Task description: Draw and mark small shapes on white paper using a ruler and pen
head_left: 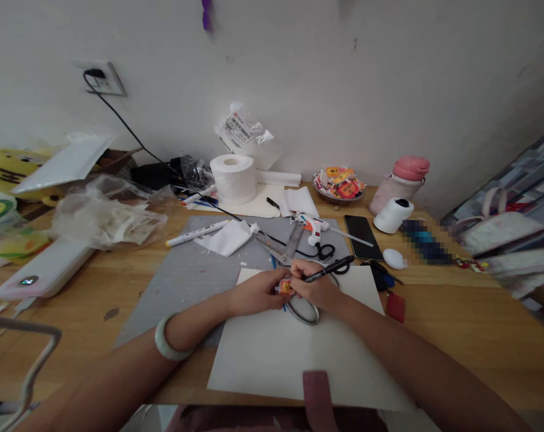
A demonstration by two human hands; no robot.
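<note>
2 bare hands meet just above the far part of a large white rectangular sheet of paper, with a small orange-and-yellow decorated piece between their fingertips. The left hand comes in from the left and pinches the piece between thumb and fingers. The right hand is about as near: its fingertips bend in against the piece's right side. Most of the piece is covered, so its long axis cannot be told.

A slim black cylindrical pen rests in the right hand's grip, its long axis slanting from near left, close to the piece, to far right. Its near end is by the fingers; whether a bare tip touches the piece cannot be told. 1 pale grey oval loop lies on the paper just to the near side of the fingers, slightly right of the piece.
</note>
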